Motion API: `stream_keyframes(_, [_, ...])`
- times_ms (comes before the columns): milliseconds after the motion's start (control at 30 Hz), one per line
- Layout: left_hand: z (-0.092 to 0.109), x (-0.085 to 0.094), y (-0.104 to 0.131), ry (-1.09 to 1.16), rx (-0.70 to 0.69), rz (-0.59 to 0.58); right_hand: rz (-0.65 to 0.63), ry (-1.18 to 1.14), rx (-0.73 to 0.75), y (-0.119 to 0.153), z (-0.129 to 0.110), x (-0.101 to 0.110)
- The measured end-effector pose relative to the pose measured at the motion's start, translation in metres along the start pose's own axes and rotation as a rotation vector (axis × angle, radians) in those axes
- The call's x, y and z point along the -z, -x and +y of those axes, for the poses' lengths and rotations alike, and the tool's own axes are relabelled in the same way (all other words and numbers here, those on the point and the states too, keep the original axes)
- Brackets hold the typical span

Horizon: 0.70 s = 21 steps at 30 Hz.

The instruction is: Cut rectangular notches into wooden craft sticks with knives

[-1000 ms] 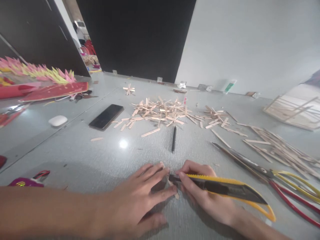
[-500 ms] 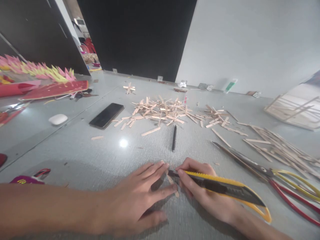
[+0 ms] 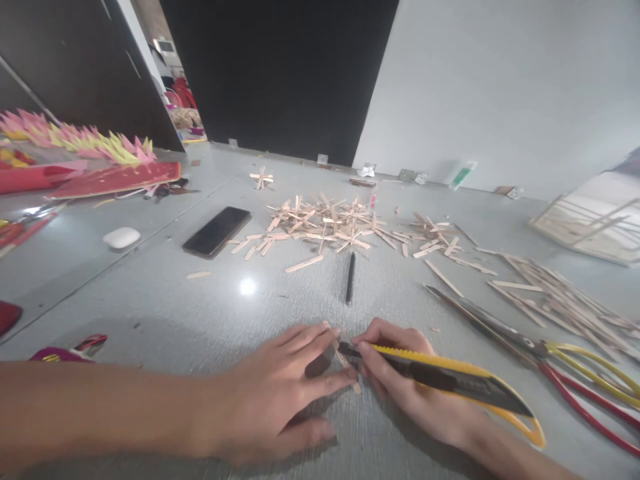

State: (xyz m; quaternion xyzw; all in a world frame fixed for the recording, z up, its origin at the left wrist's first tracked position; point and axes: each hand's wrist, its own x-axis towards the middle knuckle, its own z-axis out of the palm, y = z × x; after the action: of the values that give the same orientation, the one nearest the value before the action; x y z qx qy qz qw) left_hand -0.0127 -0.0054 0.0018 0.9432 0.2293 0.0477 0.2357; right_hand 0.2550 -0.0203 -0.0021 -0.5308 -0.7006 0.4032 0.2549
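Observation:
My left hand (image 3: pixel 285 393) lies flat on the grey surface with its fingers apart, the fingertips pressing on a small wooden stick (image 3: pixel 342 360). Only parts of that stick show between the fingers. In my right hand (image 3: pixel 400 380) is a yellow and black utility knife (image 3: pixel 450 377), gripped close to its front end. Its tip meets the stick beside my left fingertips. A black pen (image 3: pixel 351 279) lies just beyond both hands.
Many cut wooden pieces (image 3: pixel 325 223) are heaped farther back. Scissors (image 3: pixel 530 343) with red and yellow handles lie at right, near long sticks (image 3: pixel 565 300). A phone (image 3: pixel 217 231), a white case (image 3: pixel 121 238) and a small stick star (image 3: pixel 261 177) sit toward the left.
The view has shifted very slightly. Both hands keep nearly the same place, with the knife still against the stick.

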Motion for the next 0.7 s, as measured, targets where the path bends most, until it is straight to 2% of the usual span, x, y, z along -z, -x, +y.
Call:
stream_keyframes(267, [0.001, 0.004, -0.003, 0.002, -0.001, -0.019, 0.016, 0.023, 0.042, 0.001, 0.000, -0.003])
stream_keyframes(500, [-0.001, -0.004, -0.005, -0.018, -0.074, 0.034, 0.119, 0.139, 0.242, -0.001, -0.020, -0.008])
stream_keyframes(700, [-0.002, -0.005, -0.007, -0.034, -0.122, 0.053, 0.133, 0.177, 0.260, -0.005, -0.026, -0.014])
